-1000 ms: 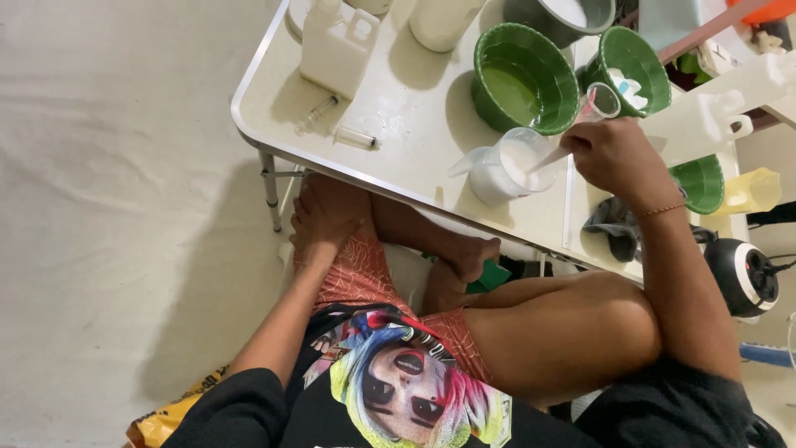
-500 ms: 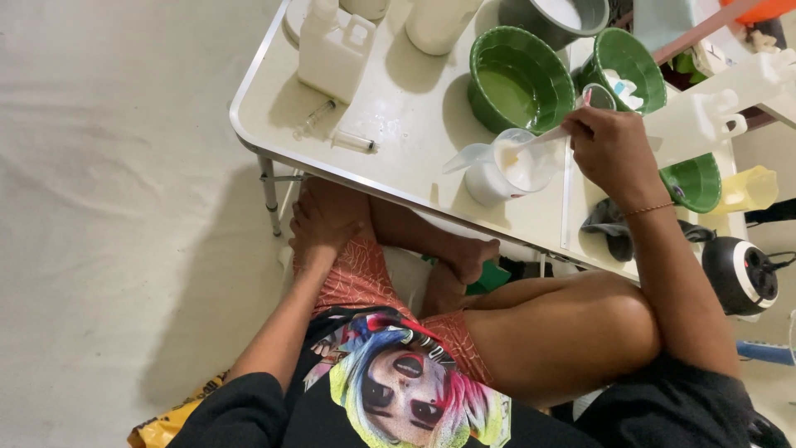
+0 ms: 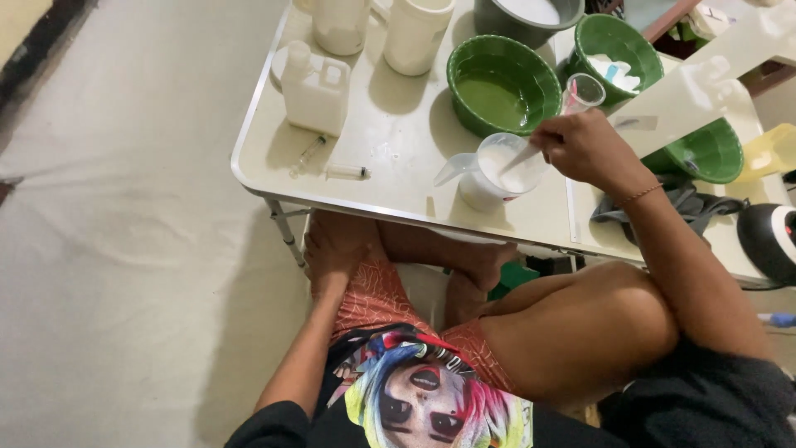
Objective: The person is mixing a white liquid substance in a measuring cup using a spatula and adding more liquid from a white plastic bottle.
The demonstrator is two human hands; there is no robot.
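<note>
Below the table's near edge, the left hand (image 3: 336, 249) rests flat on the person's shin, its fingers spread and holding nothing. Just above it on the table (image 3: 390, 141) lie two syringes (image 3: 327, 163), well apart from either hand. Further in, the right hand (image 3: 584, 148) has its grip closed on a thin stick (image 3: 522, 158) whose lower end dips into the white liquid of a clear jug (image 3: 497, 170), which stands near the table's front edge with its spout turned left. By the look of it, the step in hand is stirring the mix in the jug. The next move seems to call for steady circles without tipping the jug, since nothing braces it. Beyond stand a green bowl (image 3: 503, 83) of greenish liquid, a white bottle (image 3: 315, 90) and a white tub (image 3: 417, 33).
</note>
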